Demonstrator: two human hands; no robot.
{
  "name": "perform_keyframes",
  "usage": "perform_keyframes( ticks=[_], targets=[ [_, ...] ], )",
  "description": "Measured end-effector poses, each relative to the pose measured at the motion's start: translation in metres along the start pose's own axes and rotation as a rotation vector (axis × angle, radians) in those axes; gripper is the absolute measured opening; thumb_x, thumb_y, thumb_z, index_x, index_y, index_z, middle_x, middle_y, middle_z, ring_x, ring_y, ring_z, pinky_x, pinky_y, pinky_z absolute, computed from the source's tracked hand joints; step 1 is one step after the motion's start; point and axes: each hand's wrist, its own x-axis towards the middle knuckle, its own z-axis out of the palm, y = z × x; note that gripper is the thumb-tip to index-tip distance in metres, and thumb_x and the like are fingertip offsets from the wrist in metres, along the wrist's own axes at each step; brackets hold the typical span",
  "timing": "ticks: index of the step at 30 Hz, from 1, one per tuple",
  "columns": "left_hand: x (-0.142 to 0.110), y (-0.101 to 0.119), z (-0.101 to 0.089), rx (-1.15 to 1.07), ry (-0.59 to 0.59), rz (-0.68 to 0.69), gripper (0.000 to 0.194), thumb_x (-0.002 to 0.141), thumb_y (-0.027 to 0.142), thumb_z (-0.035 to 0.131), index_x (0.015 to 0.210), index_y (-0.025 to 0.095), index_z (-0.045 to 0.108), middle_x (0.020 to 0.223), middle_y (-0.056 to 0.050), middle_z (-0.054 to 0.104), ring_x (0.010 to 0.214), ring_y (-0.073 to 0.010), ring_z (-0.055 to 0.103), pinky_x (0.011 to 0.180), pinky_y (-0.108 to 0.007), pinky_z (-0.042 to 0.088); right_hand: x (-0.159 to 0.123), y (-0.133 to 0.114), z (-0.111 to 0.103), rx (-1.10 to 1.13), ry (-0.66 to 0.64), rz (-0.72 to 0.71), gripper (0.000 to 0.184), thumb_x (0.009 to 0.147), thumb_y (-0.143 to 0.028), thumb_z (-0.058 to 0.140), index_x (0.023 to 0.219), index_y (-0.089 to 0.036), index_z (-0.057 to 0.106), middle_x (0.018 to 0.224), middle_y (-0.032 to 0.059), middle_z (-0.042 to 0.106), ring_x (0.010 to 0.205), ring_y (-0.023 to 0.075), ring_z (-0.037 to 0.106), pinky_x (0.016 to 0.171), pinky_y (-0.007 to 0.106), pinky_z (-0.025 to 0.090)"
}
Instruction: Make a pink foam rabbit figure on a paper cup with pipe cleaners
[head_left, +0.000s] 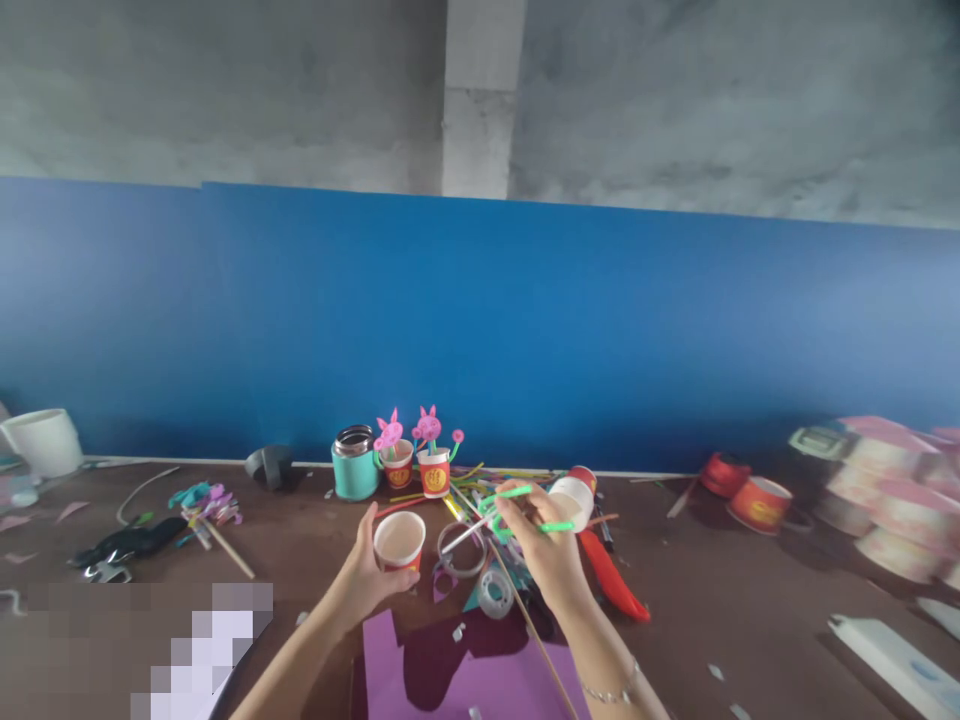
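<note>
My left hand (364, 580) is wrapped round a red and white paper cup (400, 537), its mouth tilted toward me. In my right hand (536, 535), to the right of the cup, is a white stick (466, 535) with bent green strips (559, 527) on it; its lower end points toward the cup, apart from it. The strips' exact kind is hard to tell. Behind the cup stand two similar paper cups (434, 474) with pink pig-faced figures (427, 425) in them. A purple sheet (472, 680) lies below my hands.
A turquoise jar (355, 465) stands by the blue partition (480, 330). Clear tape (495, 594), coloured sticks and a red pointed item (611, 575) lie around my right hand. Stacked pale bowls (904, 520) stand at right, a red cup (760, 503) nearer. Black keys pouch (131, 540) at left.
</note>
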Motion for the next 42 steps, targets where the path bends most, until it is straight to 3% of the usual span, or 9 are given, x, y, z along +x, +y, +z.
perform_keyframes(
  ticks=[3, 5, 11, 18, 28, 42],
  targets=[
    [-0.009, 0.007, 0.019, -0.050, -0.036, 0.022, 0.065, 0.057, 0.028, 0.076, 0.114, 0.014, 0.047, 0.099, -0.009, 0.065, 0.093, -0.0284, 0.062, 0.081, -0.040, 0.051, -0.004, -0.003, 0.002, -0.034, -0.065, -0.084, 0.021, 0.084, -0.040, 0.059, 0.087, -0.019, 0.062, 0.075, 0.0022, 0.060, 0.060, 0.0138, 0.052, 0.055, 0.025, 0.042],
    [-0.015, 0.019, 0.032, -0.117, -0.125, 0.107, 0.055, 0.065, 0.027, 0.072, 0.113, 0.017, 0.047, 0.103, -0.009, 0.065, 0.094, -0.0263, 0.062, 0.081, -0.038, 0.051, -0.007, -0.006, 0.002, -0.069, -0.141, -0.171, 0.018, 0.087, -0.036, 0.056, 0.086, -0.019, 0.062, 0.077, 0.0026, 0.060, 0.062, 0.0138, 0.052, 0.056, 0.025, 0.041],
    [-0.037, 0.045, 0.055, -0.316, -0.230, 0.248, 0.058, 0.071, 0.027, 0.069, 0.122, 0.020, 0.043, 0.117, -0.011, 0.059, 0.105, -0.0264, 0.058, 0.089, -0.035, 0.048, -0.013, -0.017, 0.005, -0.243, -0.343, -0.397, 0.012, 0.088, -0.024, 0.054, 0.093, -0.023, 0.066, 0.081, 0.0043, 0.064, 0.077, 0.0183, 0.054, 0.071, 0.031, 0.042],
    [-0.047, 0.035, 0.055, -0.362, -0.203, 0.283, 0.058, 0.076, 0.027, 0.066, 0.126, 0.021, 0.038, 0.124, -0.012, 0.052, 0.113, -0.0279, 0.053, 0.095, -0.037, 0.044, -0.016, -0.019, 0.011, -0.343, -0.487, -0.447, 0.017, 0.089, -0.015, 0.049, 0.093, -0.023, 0.064, 0.081, 0.0035, 0.065, 0.080, 0.0180, 0.054, 0.075, 0.031, 0.041],
    [-0.045, 0.037, 0.052, -0.360, -0.179, 0.232, 0.059, 0.073, 0.035, 0.068, 0.124, 0.019, 0.043, 0.122, -0.013, 0.054, 0.112, -0.0281, 0.053, 0.092, -0.036, 0.047, -0.015, -0.024, 0.007, -0.391, -0.476, -0.478, 0.019, 0.088, -0.012, 0.049, 0.094, -0.023, 0.064, 0.080, 0.0032, 0.064, 0.078, 0.0177, 0.054, 0.075, 0.031, 0.041],
    [-0.046, 0.042, 0.050, -0.304, -0.196, 0.286, 0.055, 0.074, 0.033, 0.066, 0.124, 0.019, 0.046, 0.122, -0.012, 0.055, 0.113, -0.0279, 0.053, 0.096, -0.038, 0.043, -0.018, -0.023, 0.012, -0.390, -0.537, -0.462, 0.016, 0.087, -0.011, 0.049, 0.090, -0.022, 0.061, 0.077, 0.0021, 0.060, 0.076, 0.0174, 0.051, 0.072, 0.030, 0.039]
  ],
)
